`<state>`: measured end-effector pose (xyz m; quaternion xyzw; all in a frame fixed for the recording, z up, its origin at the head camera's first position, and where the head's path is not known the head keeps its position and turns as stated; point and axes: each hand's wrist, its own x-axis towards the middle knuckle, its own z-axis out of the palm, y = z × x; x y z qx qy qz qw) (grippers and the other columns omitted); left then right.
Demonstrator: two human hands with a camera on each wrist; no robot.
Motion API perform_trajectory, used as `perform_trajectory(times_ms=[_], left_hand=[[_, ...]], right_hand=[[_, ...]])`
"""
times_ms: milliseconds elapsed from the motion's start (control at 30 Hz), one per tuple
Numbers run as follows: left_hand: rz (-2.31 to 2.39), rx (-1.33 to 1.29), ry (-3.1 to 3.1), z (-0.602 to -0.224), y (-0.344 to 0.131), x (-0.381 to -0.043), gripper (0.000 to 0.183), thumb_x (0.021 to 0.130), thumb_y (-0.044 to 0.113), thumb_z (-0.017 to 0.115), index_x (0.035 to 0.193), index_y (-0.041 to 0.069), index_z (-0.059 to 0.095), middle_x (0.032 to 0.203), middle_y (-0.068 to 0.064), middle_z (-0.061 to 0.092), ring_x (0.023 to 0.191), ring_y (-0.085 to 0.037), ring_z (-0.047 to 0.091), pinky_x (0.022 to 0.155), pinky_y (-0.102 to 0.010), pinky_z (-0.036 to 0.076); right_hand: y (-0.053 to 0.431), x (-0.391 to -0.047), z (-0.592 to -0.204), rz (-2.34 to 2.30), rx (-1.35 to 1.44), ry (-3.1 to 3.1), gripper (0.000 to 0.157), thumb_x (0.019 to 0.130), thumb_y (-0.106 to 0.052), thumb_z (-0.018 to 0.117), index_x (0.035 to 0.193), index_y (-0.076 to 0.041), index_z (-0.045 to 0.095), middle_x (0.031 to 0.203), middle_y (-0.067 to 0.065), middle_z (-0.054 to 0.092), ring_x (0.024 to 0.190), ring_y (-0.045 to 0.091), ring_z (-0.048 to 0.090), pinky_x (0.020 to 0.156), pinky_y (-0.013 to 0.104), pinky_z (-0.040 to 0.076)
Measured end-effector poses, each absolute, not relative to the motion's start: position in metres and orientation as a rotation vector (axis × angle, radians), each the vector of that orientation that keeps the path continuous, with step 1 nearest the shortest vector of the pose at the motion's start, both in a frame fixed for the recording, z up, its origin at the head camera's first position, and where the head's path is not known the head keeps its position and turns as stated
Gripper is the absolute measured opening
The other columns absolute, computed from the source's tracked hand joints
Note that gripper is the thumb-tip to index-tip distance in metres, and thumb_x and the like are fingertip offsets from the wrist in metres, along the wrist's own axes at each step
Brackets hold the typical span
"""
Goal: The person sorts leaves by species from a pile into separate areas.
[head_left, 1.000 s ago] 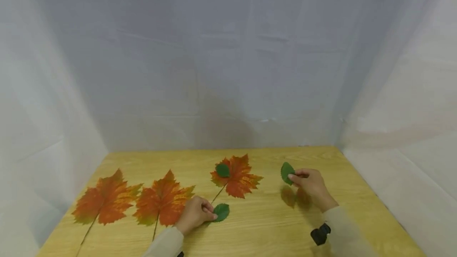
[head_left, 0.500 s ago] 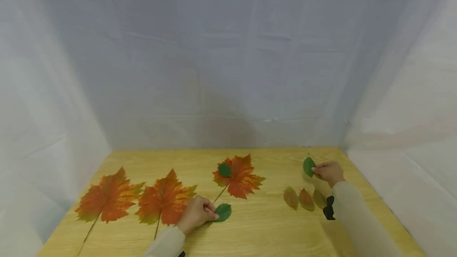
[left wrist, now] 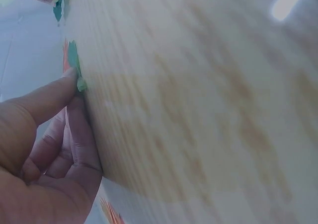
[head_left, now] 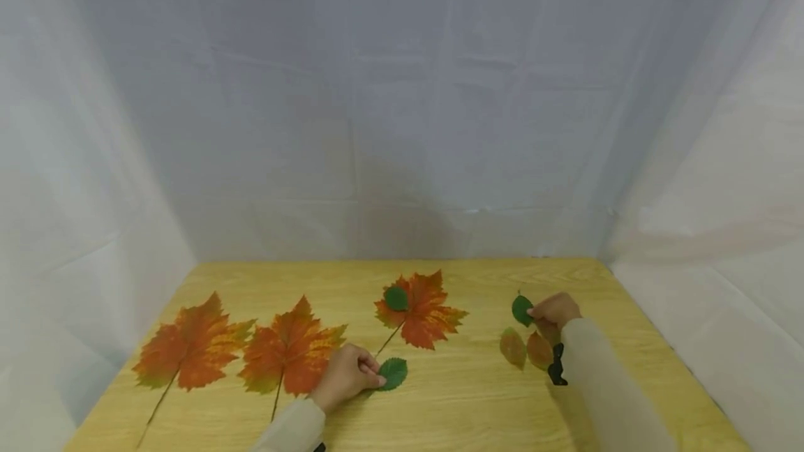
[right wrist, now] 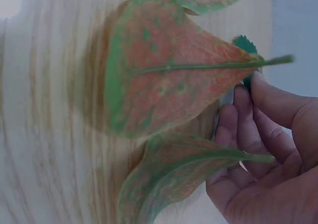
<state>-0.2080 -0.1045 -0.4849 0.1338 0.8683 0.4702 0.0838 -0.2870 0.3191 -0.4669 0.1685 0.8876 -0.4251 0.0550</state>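
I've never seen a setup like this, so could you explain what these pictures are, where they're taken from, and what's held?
There's no machine, just a person working bare-handed. The wide view comes from a camera worn on the head; the two close-ups come from a camera on each wrist. On the wooden table lie three large orange-red leaves with stems. A small green leaf sits on the right-hand one, and mottled leaves lie farther right. The left hand pinches one green leaf; the right hand pinches another green leaf, near the mottled ones.

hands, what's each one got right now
Left hand: closed, pinching a green leaf.
Right hand: closed, pinching a second green leaf.
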Motion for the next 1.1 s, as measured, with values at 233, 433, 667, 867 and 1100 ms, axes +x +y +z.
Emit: perform_trajectory(times_ms=[233, 433, 667, 867, 1100], left_hand=[[1.399, 0.392, 2.603, -0.487, -0.103, -0.208, 0.016, 0.073, 0.007, 0.083, 0.079, 0.001, 0.070, 0.069, -0.001, 0.062, 0.062, -0.011, 0.054, 0.054, -0.027, 0.047], [1.417, 0.380, 2.571, -0.487, -0.104, -0.208, 0.015, 0.073, 0.006, 0.082, 0.080, 0.000, 0.070, 0.070, -0.002, 0.062, 0.062, -0.011, 0.054, 0.055, -0.027, 0.048], [1.429, 0.364, 2.546, -0.485, -0.106, -0.209, 0.014, 0.074, 0.005, 0.081, 0.080, -0.001, 0.070, 0.071, -0.002, 0.062, 0.063, -0.012, 0.054, 0.056, -0.028, 0.047], [1.428, 0.371, 2.489, -0.476, -0.101, -0.216, 0.012, 0.081, 0.010, 0.077, 0.077, 0.001, 0.070, 0.070, 0.000, 0.061, 0.061, -0.011, 0.050, 0.054, -0.026, 0.044], [1.524, 0.515, 2.461, -0.455, -0.061, -0.238, 0.026, 0.092, 0.019, 0.066, 0.079, -0.003, 0.070, 0.067, -0.012, 0.064, 0.054, -0.013, 0.047, 0.051, -0.026, 0.040]], right_hand=[[0.317, -0.285, -0.468, -1.216, 0.508, 2.724, 0.024, 0.081, -0.014, 0.074, 0.087, 0.009, 0.071, 0.065, 0.005, 0.064, 0.063, 0.019, 0.057, 0.060, 0.033, 0.049], [0.317, -0.286, -0.472, -1.134, 0.500, 2.749, 0.025, 0.083, -0.017, 0.072, 0.086, 0.008, 0.071, 0.069, 0.008, 0.064, 0.065, 0.020, 0.055, 0.059, 0.032, 0.047], [0.320, -0.287, -0.477, -1.152, 0.494, 2.752, 0.025, 0.081, -0.022, 0.074, 0.071, 0.001, 0.069, 0.060, 0.003, 0.054, 0.063, 0.021, 0.051, 0.061, 0.034, 0.044], [0.321, -0.288, -0.481, -1.143, 0.491, 2.754, 0.028, 0.081, -0.025, 0.074, 0.076, 0.002, 0.068, 0.067, 0.007, 0.057, 0.068, 0.024, 0.052, 0.064, 0.035, 0.044], [0.319, -0.286, -0.477, -1.175, 0.506, 2.759, 0.029, 0.081, -0.021, 0.074, 0.087, 0.007, 0.072, 0.074, 0.008, 0.066, 0.071, 0.022, 0.058, 0.068, 0.037, 0.050]])
